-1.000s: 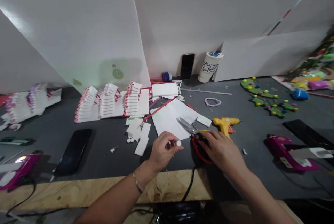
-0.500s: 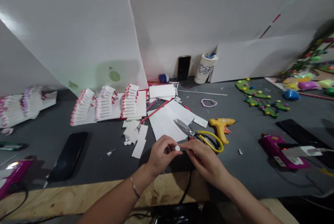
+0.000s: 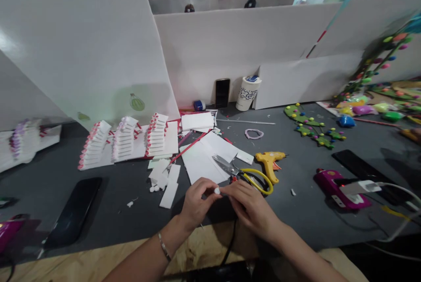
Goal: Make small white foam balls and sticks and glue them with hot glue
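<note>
My left hand (image 3: 199, 201) pinches a small round white piece (image 3: 217, 190) between thumb and forefinger. My right hand (image 3: 251, 205) is closed beside it, forefinger tip right at the piece's edge; whatever its fingers hold is hidden. Just beyond the hands are scissors (image 3: 256, 177) with yellow handles, their blades resting on white sheets (image 3: 208, 152). Left of these lie cut white strips (image 3: 169, 195) and several small white discs (image 3: 154, 189). A yellow glue gun (image 3: 270, 162) lies past the scissors on the right.
White cards (image 3: 170, 139) with rows of red-tipped white sticks stand at the left. Phones (image 3: 73, 212) and a magenta power block (image 3: 342, 189) flank the work area. A paper cup (image 3: 247, 94) stands near the white partition (image 3: 230, 45). Green decorations (image 3: 304, 117) lie at the right.
The view has tilted up and shifted right, so everything sits lower and further left. Between my fingers the white piece has turned, and its round face shows less fully.
</note>
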A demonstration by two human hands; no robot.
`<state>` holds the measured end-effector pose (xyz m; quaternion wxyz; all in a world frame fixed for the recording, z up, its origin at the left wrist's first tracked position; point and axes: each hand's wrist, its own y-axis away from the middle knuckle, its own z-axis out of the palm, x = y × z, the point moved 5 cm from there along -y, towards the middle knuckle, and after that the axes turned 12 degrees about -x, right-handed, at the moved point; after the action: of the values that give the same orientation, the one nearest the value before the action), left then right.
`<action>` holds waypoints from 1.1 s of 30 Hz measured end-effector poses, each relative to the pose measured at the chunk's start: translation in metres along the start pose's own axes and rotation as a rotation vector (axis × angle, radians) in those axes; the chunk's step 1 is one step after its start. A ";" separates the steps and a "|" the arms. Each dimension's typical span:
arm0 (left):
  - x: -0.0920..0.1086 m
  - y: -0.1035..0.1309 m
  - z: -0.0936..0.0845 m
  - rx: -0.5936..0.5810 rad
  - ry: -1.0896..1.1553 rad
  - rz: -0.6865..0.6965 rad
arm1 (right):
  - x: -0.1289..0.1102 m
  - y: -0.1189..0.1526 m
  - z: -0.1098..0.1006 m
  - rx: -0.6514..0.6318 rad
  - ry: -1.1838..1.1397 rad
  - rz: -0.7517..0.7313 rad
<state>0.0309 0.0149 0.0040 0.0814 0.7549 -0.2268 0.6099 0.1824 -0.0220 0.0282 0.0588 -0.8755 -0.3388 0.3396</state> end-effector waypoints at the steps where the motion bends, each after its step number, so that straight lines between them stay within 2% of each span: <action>1: 0.000 0.000 0.001 -0.002 0.016 -0.006 | 0.003 0.000 -0.003 0.009 0.064 0.014; 4: -0.002 0.001 0.004 -0.030 0.058 -0.024 | 0.021 0.006 -0.017 0.049 0.260 0.144; 8: -0.003 0.003 0.009 -0.122 0.025 -0.015 | 0.052 0.021 -0.024 -0.043 0.434 0.359; 13: 0.001 0.006 0.020 -0.301 -0.117 0.044 | 0.065 0.029 -0.009 -0.125 0.455 0.402; 16: -0.001 0.006 0.020 -0.294 -0.102 0.028 | 0.065 0.027 -0.007 -0.093 0.442 0.413; 19: -0.007 0.004 0.016 -0.181 0.030 -0.029 | 0.064 0.020 -0.012 0.020 0.417 0.439; 22: -0.019 0.001 0.015 -0.089 0.321 -0.174 | 0.066 0.008 -0.014 0.124 0.398 0.456; 25: -0.028 -0.001 0.019 -0.108 0.638 -0.338 | 0.071 -0.005 -0.008 0.113 0.400 0.437; 29: -0.029 -0.005 0.016 -0.102 0.839 -0.412 | 0.083 -0.001 -0.013 0.077 0.398 0.403; 30: -0.029 -0.006 0.014 -0.098 0.876 -0.418 | 0.088 0.005 -0.019 0.096 0.423 0.428; 33: -0.030 -0.006 0.013 -0.100 0.949 -0.436 | 0.109 0.031 -0.040 0.132 0.574 0.670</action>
<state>0.0409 0.0225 -0.0266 0.3362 0.4206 -0.0317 0.8421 0.2842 0.0281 -0.0119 0.0930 -0.9901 0.0159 0.1038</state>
